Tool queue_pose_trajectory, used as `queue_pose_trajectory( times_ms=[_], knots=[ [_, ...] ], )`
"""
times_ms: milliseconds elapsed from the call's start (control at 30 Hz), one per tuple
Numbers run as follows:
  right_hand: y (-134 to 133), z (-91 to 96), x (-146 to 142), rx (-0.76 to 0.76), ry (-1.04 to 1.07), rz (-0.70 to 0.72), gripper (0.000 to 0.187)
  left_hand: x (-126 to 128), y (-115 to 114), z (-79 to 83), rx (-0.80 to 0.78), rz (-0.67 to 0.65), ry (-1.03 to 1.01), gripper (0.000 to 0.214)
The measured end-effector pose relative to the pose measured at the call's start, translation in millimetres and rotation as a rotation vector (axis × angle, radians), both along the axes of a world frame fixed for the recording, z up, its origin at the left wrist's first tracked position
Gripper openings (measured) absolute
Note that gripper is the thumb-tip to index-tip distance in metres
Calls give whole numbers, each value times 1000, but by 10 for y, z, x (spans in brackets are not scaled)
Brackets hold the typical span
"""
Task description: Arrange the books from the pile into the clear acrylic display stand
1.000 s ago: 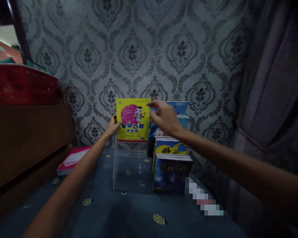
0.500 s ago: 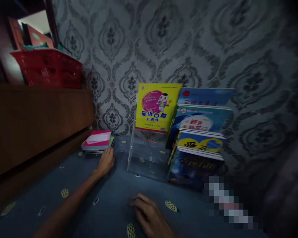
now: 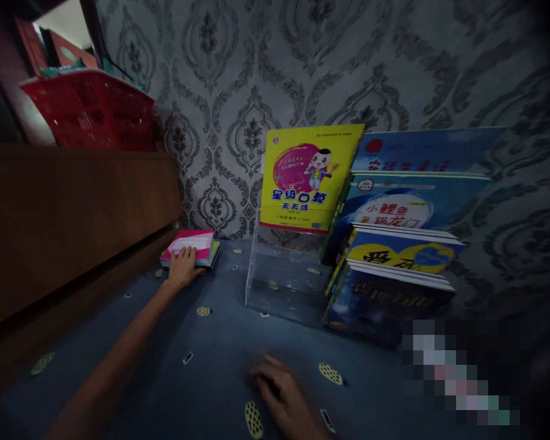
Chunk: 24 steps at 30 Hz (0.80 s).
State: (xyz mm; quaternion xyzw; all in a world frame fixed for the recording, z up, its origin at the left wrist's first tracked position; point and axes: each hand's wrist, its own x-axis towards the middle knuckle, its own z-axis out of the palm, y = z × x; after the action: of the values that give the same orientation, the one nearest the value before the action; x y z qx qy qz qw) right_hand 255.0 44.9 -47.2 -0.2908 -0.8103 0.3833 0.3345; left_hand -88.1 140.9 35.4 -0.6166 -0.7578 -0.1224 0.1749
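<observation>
My left hand point(image 3: 182, 267) reaches forward and rests its fingers on a pink-covered book point(image 3: 192, 243) that tops a small stack lying flat by the wall. My right hand point(image 3: 282, 394) lies low on the blue patterned cloth point(image 3: 174, 379), fingers curled loosely and holding nothing. A clear acrylic stepped rack point(image 3: 284, 278) stands ahead. A yellow book point(image 3: 308, 177) stands upright on its top step. Several blue-covered books point(image 3: 394, 244) fill the right side of the rack in tiers.
A brown wooden cabinet point(image 3: 73, 208) runs along the left, with a red plastic basket point(image 3: 91, 110) on top. Patterned grey wallpaper point(image 3: 256, 79) backs the scene. A blurred patch point(image 3: 453, 373) lies at the lower right.
Both hands left the yellow book, which stays on the rack. My left hand moved down-left onto the pink book; my right hand dropped to the cloth. The view has come closer.
</observation>
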Motion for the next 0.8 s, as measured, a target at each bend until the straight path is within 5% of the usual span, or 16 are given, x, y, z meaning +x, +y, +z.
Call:
queue_pose_trajectory(
  times_ms=[500, 800],
  knots=[
    [-2, 70, -24, 11, -7, 27, 25, -108, -153, 114, -134, -51, 61, 41],
    [-11, 94, -29, 68, 0, 16, 22, 52, -461, 219, -171, -94, 114, 36]
  ],
)
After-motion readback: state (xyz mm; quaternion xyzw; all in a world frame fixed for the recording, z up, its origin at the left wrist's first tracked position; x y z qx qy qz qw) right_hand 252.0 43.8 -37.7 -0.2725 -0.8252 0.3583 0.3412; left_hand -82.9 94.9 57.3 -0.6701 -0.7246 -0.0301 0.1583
